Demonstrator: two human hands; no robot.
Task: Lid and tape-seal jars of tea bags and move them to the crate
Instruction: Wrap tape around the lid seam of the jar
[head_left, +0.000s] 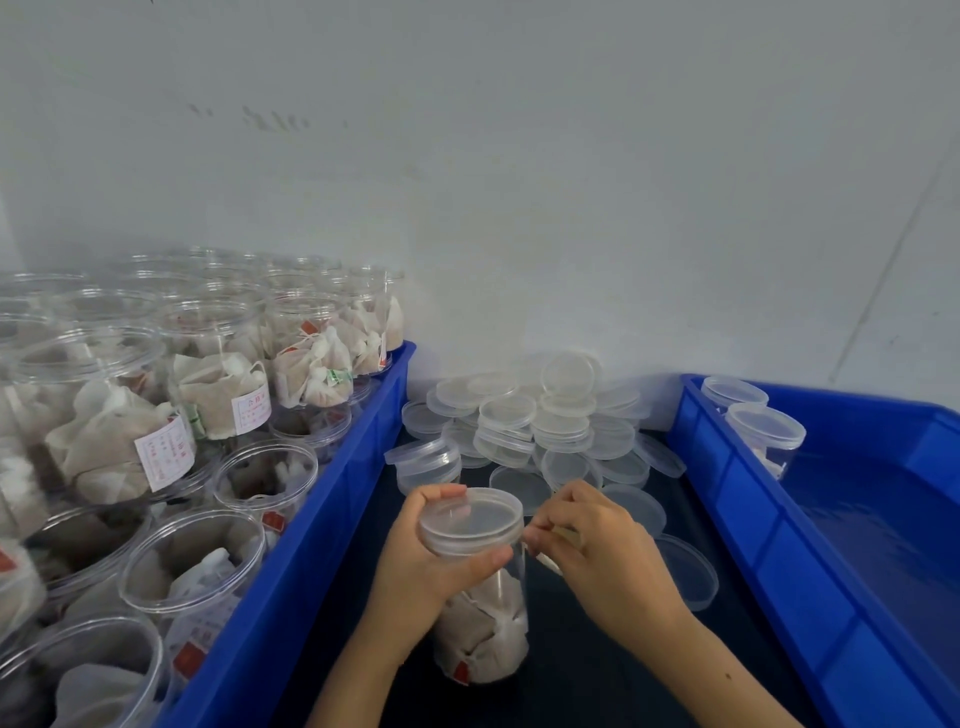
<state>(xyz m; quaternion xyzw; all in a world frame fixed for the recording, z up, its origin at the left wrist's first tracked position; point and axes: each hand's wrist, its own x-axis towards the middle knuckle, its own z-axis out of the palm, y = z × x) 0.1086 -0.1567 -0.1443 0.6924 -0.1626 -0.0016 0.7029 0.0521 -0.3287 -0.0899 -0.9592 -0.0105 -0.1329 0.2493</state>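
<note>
So the jar (480, 618) being worked on stands upright on the dark desk (597, 665), in the gap between the two blue crates, and I'll place everything off that jar. Its lid (470, 514) is already on top. The left hand (431, 561) wraps the jar just under the lid, thumb across the front and fingers (441, 493) curled over the far edge of the lid, I'd guess to keep it from spinning while tape goes round the seam. The right hand (597, 540) comes in from the jar's right, fingers bent and pinching something small and pale against the lid's rim, probably the tape (563, 531) end, though it's too small to be sure. Both forearms angle up from the bottom edge toward the jar. Right behind the jar is a heap of spare lids (530, 421). Left of the jar, one crate (332, 499) is packed with open jars of tea bags (218, 395); right of it the other crate (769, 530) holds a couple of lidded jars (763, 431) at its far end, so that's likely where this one's headed
</note>
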